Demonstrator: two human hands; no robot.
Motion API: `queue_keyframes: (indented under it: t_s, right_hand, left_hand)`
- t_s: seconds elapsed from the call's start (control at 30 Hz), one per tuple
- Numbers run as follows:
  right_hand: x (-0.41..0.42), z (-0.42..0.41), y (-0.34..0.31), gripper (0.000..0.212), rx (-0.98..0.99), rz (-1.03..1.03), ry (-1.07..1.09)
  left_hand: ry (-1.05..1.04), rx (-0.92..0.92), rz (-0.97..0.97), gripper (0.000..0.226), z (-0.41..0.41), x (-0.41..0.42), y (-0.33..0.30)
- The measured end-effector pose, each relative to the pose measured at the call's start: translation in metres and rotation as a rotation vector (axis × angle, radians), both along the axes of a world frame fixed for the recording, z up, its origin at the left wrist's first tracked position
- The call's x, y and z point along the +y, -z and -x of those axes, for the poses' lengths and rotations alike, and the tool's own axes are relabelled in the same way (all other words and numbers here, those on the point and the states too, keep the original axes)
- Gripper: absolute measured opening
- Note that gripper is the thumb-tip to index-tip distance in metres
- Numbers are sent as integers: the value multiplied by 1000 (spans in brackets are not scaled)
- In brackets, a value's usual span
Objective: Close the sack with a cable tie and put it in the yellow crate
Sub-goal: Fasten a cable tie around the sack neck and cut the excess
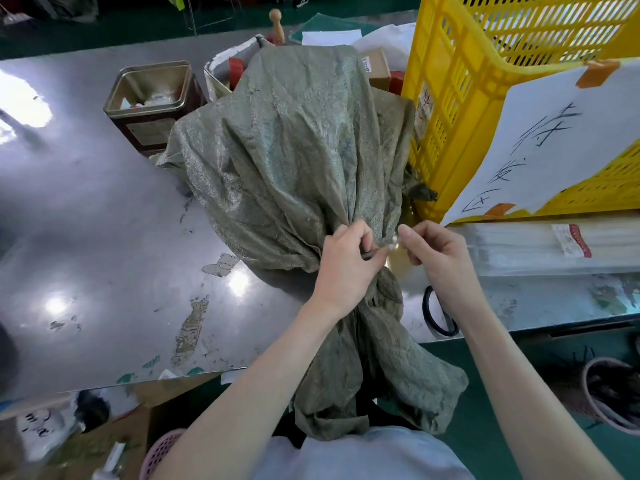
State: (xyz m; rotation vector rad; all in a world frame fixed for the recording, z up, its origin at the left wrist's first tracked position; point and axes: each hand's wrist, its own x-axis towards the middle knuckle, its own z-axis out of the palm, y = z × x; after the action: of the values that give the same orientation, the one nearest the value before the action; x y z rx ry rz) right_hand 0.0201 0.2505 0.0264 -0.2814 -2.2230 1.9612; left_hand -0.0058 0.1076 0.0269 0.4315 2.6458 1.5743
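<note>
A grey-green woven sack (294,161) lies on the metal table (90,216), its neck gathered toward me and its loose mouth hanging over the front edge. My left hand (346,261) clamps the bunched neck and pinches one end of a thin pale cable tie (389,247). My right hand (436,251) pinches the other end just right of the neck. The tie is mostly hidden by my fingers. The yellow crate (450,98) stands at the right, touching the sack, with a white handwritten sheet taped to its front.
An open square tin (152,98) stands behind the sack at left, with small boxes and papers behind it. Bagged white cable ties (554,247) lie along the right. A black ring (438,313) rests near the table edge. Baskets sit on the floor.
</note>
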Motion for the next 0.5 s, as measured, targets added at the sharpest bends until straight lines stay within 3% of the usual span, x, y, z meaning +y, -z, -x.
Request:
queue_keyframes:
  t_s: [0.3, 0.4, 0.5]
  right_hand:
    - [5, 6, 12, 39, -21, -176, 57]
    - [2, 6, 14, 39, -12, -112, 68]
    - [-10, 7, 12, 41, -20, 92, 97]
  left_hand:
    - [-9, -26, 17, 43, 3, 0, 4]
    - [-1, -119, -37, 39, 3, -7, 1]
    - [-8, -225, -134, 35, 3, -15, -3]
